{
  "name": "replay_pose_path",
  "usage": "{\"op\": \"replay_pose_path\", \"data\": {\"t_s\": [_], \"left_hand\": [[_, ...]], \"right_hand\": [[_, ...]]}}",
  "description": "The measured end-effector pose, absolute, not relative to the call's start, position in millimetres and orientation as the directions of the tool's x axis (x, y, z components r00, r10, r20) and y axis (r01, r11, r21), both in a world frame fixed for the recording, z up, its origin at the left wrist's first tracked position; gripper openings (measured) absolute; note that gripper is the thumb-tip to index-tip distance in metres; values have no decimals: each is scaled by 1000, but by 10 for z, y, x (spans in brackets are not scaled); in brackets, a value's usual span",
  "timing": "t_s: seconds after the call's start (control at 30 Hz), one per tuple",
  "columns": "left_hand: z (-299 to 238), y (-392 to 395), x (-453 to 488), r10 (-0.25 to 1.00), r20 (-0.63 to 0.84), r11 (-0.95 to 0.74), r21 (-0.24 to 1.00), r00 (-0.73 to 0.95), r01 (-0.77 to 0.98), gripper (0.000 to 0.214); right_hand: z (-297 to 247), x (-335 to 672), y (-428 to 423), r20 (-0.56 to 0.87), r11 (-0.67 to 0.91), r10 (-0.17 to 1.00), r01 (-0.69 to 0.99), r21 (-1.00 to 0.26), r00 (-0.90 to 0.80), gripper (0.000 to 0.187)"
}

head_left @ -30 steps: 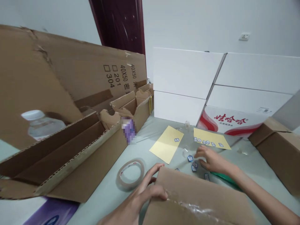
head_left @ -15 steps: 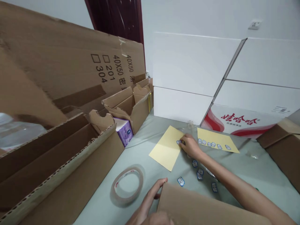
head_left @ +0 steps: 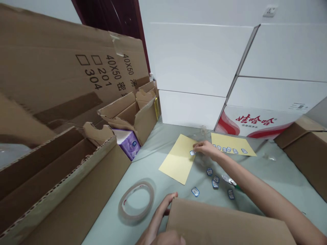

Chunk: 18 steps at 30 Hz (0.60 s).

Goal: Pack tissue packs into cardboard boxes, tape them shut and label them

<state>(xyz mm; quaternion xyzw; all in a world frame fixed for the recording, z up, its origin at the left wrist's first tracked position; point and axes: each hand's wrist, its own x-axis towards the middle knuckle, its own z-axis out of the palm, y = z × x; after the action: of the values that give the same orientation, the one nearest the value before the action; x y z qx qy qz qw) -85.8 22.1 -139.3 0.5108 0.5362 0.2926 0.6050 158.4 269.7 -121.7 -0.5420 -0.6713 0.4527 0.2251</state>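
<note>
The person's right arm (head_left: 263,190) stretches far out, long and nearly straight, and the wrist bends a little. The right hand (head_left: 206,148) stays low and points to the left, with its fingers (head_left: 198,145) close together at the tips. The left hand (head_left: 155,228) is down near the bottom, much closer to the body, with its thumb (head_left: 171,196) on top. Part of that hand is hidden, so its grip is hard to see.

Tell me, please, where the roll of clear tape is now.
In the head view, the clear tape roll lies lower centre on the pale green surface, just beside the person's left hand.
</note>
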Motion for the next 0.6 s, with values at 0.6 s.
{"op": "replay_pose_path", "data": {"t_s": [0.6], "left_hand": [[-1074, 780, -1009, 978, 6, 129, 767, 208, -628, 54]], "right_hand": [[-26, 2518, 350, 127, 114, 965, -66, -991, -230, 27]]}}
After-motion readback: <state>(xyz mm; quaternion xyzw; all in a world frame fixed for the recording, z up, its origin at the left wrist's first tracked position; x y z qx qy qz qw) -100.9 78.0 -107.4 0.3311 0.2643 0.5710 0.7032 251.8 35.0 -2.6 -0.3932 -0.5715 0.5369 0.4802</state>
